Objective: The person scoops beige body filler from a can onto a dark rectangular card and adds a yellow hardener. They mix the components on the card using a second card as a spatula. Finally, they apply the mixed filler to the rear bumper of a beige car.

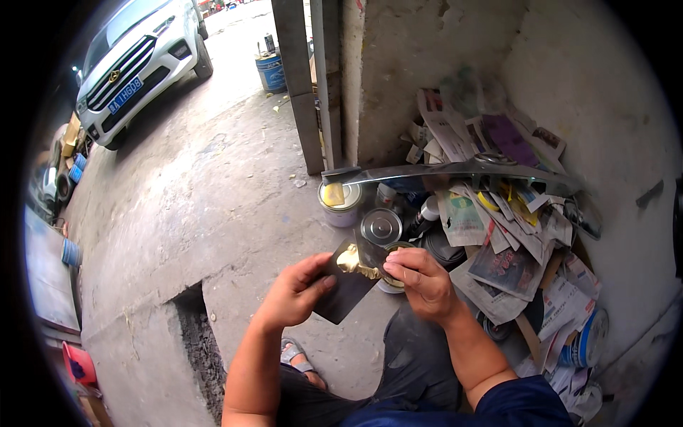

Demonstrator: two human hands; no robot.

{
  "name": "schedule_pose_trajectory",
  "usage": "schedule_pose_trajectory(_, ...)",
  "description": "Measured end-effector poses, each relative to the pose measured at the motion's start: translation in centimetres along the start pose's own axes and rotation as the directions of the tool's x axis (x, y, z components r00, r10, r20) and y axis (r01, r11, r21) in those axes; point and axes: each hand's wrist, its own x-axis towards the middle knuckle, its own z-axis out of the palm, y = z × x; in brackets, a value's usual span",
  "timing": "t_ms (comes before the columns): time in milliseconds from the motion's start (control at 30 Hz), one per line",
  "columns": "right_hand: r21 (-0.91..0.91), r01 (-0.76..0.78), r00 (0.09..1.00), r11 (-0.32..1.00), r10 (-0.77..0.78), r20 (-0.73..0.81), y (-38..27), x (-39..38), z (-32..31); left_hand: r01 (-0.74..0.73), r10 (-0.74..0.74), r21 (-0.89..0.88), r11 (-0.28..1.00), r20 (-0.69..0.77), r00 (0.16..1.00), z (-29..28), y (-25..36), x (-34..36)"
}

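Observation:
My left hand grips a dark flat board by its left edge, thumb on top. A smear of glossy yellowish paste lies across the board's upper part. In my right hand, thumb and fingers pinch a thin dark spreader whose blade is against the board by the paste. Just behind my right fingers is a tin, largely hidden by the hand and board. A round-lidded tin stands beyond the board, and a yellow sponge rests on a pale tin.
A long grey car trim piece lies across the tins and a heap of newspapers at right. A dark spray can stands among them. Far left are a white car and blue bucket. A trench cuts the floor.

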Motion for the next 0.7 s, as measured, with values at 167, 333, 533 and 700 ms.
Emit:
schedule_pose_trajectory(167, -0.038, 0.015, 1.0, 0.999, -0.015, -0.008, 1.4, 0.8, 0.8, -0.055, 0.067, 0.13, 0.99, -0.088, 0.994, 0.0, -0.6, 0.1)
schedule_pose_trajectory(333, -0.117, 0.052, 0.998, 0.992, -0.056, -0.036, 3.2, 1.6, 0.8, -0.109, 0.132, 0.159, 0.981, -0.142, 0.981, 0.7, -0.8, 0.6)
schedule_pose_trajectory(533, 0.186, -0.367, 0.888, 0.911, 0.403, -0.222, 3.2, 0.1, 0.0, -0.242, 0.247, 0.056, 0.969, -0.306, 0.919, 1.5, -0.2, 0.1)
schedule_pose_trajectory(700, 0.927, -0.277, 0.78, 0.254, 0.623, 0.063, 1.7, -0.2, -0.5, -0.369, 0.342, -0.005, 0.929, -0.364, 0.866, 1.8, -0.2, -0.1)
